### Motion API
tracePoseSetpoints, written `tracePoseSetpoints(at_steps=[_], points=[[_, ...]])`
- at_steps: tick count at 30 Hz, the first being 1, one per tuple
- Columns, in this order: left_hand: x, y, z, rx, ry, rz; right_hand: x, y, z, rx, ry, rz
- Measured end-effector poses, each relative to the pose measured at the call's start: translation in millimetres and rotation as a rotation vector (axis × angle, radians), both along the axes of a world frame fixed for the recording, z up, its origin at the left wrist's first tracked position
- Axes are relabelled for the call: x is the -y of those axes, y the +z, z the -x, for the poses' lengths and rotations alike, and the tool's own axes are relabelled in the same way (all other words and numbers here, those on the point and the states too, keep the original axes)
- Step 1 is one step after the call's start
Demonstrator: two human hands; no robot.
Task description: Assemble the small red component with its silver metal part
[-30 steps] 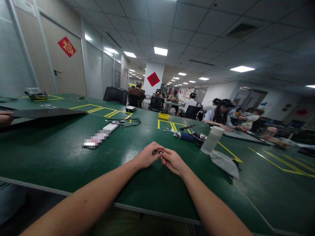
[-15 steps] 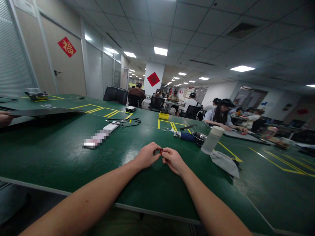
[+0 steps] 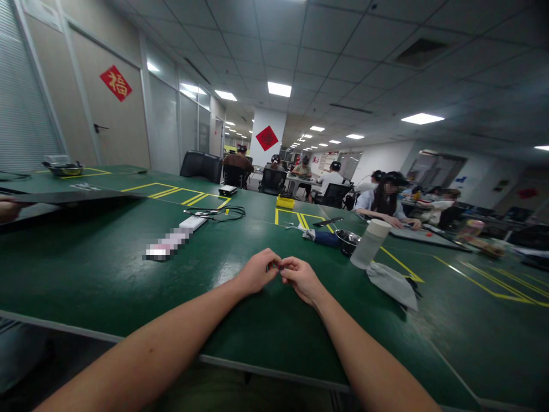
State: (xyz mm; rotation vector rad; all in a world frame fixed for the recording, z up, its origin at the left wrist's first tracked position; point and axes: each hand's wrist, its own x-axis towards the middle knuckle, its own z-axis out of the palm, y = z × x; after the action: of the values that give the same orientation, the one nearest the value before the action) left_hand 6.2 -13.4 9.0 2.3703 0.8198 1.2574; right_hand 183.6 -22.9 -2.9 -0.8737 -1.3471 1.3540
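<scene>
My left hand (image 3: 256,272) and my right hand (image 3: 301,278) meet over the green table (image 3: 107,269), fingertips pinched together. Between them sits a tiny part (image 3: 279,266), dark with a red spot, too small to name. Both hands are closed on it and rest near the table surface, forearms stretched out from the near edge.
A translucent cup (image 3: 369,244), a steel bowl (image 3: 346,241) and a grey cloth (image 3: 391,284) lie right of my hands. A white device with a black cable (image 3: 198,220) is at left, beside a dark panel (image 3: 72,199) held by another person's hand (image 3: 7,209). Several seated people work behind.
My fingers have shifted slightly around the tiny part, which showed more red half a second ago. The hands stay in the same spot.
</scene>
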Motion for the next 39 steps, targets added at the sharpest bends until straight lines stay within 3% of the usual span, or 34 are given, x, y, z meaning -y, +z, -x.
tracePoseSetpoints(at_steps=[9,21,30,39], points=[[-2,-1.9,-1,0.002,0.055,-0.006,5,5.6,-2,-0.127,0.095,0.078],[-1,-2.8,-1,-0.014,0.046,0.023,2,2.9,0,-0.034,0.03,0.051],[-6,-6.9,-2,0.094,0.032,0.136,0,0.6,5,0.027,-0.074,-0.157],[-5,-5.5,0,0.043,-0.004,0.163,-1,3.3,9,0.136,-0.067,-0.218]])
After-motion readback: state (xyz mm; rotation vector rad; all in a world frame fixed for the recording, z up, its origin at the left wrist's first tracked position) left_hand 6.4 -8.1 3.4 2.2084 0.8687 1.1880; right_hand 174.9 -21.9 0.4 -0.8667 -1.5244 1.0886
